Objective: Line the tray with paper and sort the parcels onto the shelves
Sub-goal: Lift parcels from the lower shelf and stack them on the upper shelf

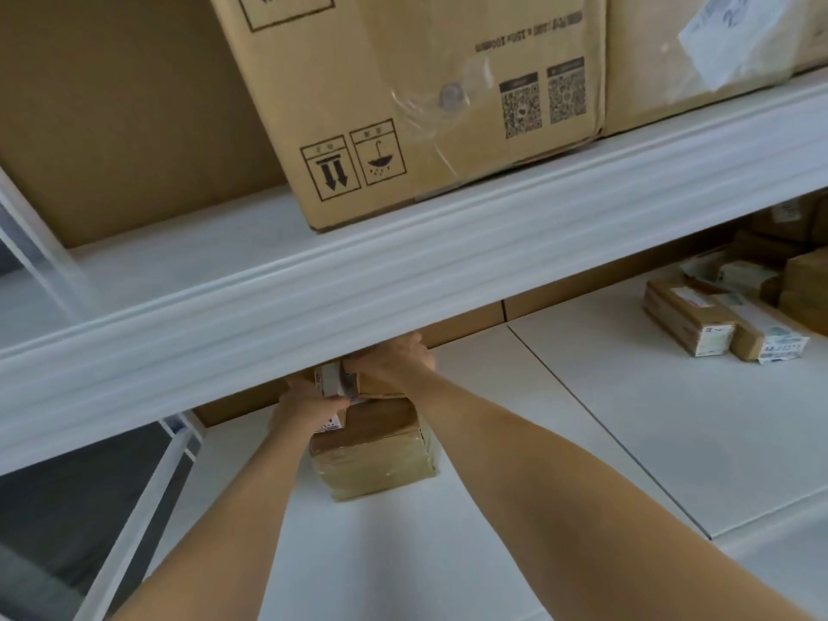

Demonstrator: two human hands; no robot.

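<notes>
A taped brown parcel (374, 454) sits on the lower white shelf (605, 419). On top of it lies a smaller parcel (345, 380) with a white label, partly hidden under the upper shelf's front beam (403, 280). My left hand (309, 403) grips the small parcel's left end. My right hand (396, 358) holds its right side from above, fingers curled round it. Both forearms reach in from the bottom of the view.
A large cardboard box (416, 96) stands on the upper shelf, another carton (699, 56) to its right. Several small labelled parcels (717, 320) lie at the right of the lower shelf. A white upright post (148, 508) runs at the left.
</notes>
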